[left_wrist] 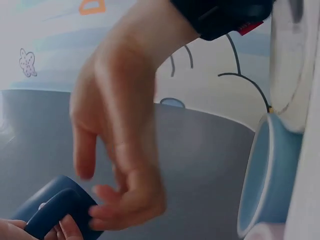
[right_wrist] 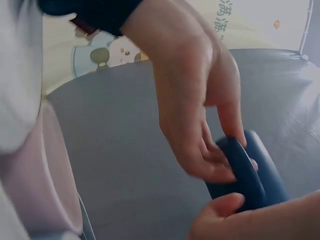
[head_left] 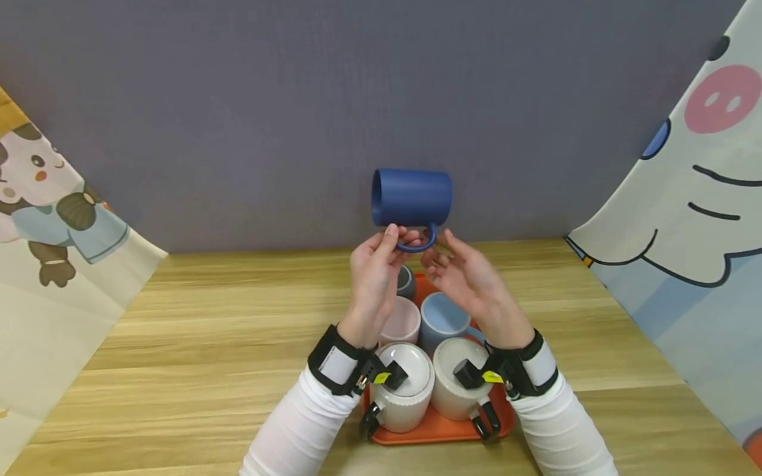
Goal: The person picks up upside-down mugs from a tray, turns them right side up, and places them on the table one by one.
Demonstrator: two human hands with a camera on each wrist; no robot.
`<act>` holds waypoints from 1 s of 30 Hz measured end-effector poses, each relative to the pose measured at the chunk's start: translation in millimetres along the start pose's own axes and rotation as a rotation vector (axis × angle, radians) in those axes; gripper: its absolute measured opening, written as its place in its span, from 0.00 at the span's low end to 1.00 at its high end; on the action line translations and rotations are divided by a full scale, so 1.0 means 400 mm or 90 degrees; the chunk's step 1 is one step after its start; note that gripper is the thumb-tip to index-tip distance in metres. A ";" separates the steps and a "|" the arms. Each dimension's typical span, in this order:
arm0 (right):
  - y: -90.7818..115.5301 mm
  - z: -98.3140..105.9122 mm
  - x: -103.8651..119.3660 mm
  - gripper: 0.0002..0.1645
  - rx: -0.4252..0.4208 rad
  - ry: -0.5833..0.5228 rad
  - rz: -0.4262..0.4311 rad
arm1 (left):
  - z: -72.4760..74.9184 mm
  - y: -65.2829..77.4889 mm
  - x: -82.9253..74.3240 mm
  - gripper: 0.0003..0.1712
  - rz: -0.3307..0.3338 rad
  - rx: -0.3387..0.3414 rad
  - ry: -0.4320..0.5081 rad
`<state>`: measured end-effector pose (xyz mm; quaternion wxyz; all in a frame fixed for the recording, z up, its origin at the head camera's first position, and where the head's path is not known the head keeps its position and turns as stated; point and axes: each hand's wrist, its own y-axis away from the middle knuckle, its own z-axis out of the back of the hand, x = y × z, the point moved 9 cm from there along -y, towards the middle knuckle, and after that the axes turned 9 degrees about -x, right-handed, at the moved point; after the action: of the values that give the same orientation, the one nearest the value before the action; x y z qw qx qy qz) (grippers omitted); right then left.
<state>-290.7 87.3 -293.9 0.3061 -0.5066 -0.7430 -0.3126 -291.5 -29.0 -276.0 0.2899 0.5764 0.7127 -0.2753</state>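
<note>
Your left hand (head_left: 375,274) pinches the handle (head_left: 419,249) of the navy-blue mug (head_left: 415,197), likely to steady it sideways, aloft near the orange tray's (head_left: 440,433) far end, while your right hand (head_left: 476,284), fingers loose, is just beside that handle.

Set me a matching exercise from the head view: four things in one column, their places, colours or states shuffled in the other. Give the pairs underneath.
Things:
1. dark blue mug
2. light blue mug
3. pink mug
4. tray

Places, colours, states:
A. upright, directly left of the light blue mug
B. orange-red
C. upright, just right of the pink mug
D. on its side in the air, its handle pinched by the left hand

Pairs: 1-D, 2-C, 3-A, 4-B
</note>
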 end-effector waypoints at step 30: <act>0.057 0.095 0.149 0.21 0.024 0.212 0.211 | 0.251 -0.067 -0.152 0.11 -0.153 -0.159 -0.160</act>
<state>-292.0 156.7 -268.0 0.4808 -0.5574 -0.5946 -0.3233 -298.0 -147.1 -298.5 0.4105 0.4083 0.7632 -0.2871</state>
